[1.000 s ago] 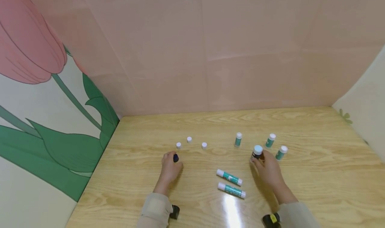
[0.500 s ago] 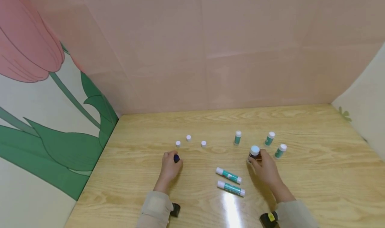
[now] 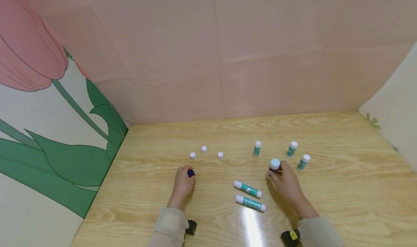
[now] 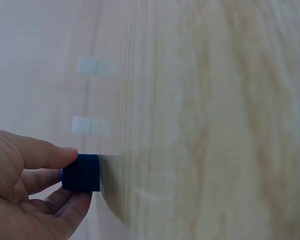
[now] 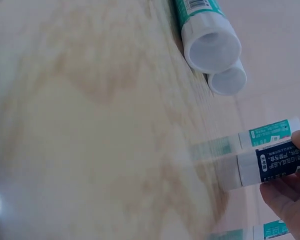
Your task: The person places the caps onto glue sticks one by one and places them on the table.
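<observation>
Wood-grained tabletop (image 3: 342, 174): a dark glue stick (image 3: 274, 164) is held upright at right, shifted slightly left and nearer within the past second and apparently set down. It is clamped by the fingers (image 5: 277, 197) of the right hand (image 3: 288, 184); at left, a dark blue cap (image 4: 81, 173) is pinched by the left hand (image 3: 183, 183). White caps (image 3: 204, 149) and green sticks (image 3: 291, 149) beyond are left unmoved.
</observation>
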Motion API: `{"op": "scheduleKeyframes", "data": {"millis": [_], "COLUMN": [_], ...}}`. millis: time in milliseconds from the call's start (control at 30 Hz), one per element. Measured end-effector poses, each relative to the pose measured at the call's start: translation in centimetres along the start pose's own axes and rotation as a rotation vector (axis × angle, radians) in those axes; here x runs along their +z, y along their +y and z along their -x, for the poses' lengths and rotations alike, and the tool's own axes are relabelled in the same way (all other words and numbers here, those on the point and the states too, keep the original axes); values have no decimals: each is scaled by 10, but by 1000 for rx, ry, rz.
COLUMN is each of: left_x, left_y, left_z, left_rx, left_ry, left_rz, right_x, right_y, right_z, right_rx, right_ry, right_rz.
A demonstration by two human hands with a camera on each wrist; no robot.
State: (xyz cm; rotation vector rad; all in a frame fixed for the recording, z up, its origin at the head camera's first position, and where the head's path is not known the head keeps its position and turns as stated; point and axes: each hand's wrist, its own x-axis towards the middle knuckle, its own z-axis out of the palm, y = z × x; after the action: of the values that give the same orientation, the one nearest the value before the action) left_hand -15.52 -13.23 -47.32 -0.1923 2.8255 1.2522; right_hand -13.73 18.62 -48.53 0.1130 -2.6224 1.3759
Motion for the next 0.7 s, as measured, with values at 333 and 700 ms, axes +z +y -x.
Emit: {"op": "scheduleKeyframes", "data": {"millis": [333,700], "left_x": [-1,0], "left_y": [1,4], "left_z": [1,2], "left_rx": [5,14], "left_ry": [33,57], "left_rz": [-2,1], "right_x": [1,1], "right_y": [-4,-4], "right_z": [3,3], "right_rx": [38,72], "right_ry": [-2,-38], "right_rz": [-2,-33]}}
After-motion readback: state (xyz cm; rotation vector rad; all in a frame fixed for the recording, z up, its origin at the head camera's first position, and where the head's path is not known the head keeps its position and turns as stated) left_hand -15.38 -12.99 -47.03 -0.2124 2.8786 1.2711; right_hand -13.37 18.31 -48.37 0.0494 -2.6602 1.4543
